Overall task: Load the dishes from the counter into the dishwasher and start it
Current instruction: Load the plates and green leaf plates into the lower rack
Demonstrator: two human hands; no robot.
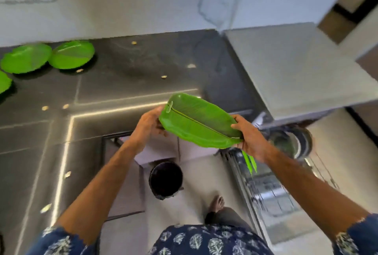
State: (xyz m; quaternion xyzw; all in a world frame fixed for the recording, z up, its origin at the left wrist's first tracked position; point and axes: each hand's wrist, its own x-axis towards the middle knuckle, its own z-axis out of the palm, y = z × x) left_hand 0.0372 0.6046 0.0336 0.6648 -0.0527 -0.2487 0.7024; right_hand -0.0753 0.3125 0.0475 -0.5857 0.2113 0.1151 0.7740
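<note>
Nearby, green plates [49, 56] sit on crumb-strewn counter [126, 74].

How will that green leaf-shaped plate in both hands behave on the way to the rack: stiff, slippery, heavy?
The green leaf-shaped plate probably stays stiff: gripped only at its two ends by the left hand and right hand, it shows no sag. It seems light, being thin. Its glossy surface may be slippery, so hold the rim.
</note>
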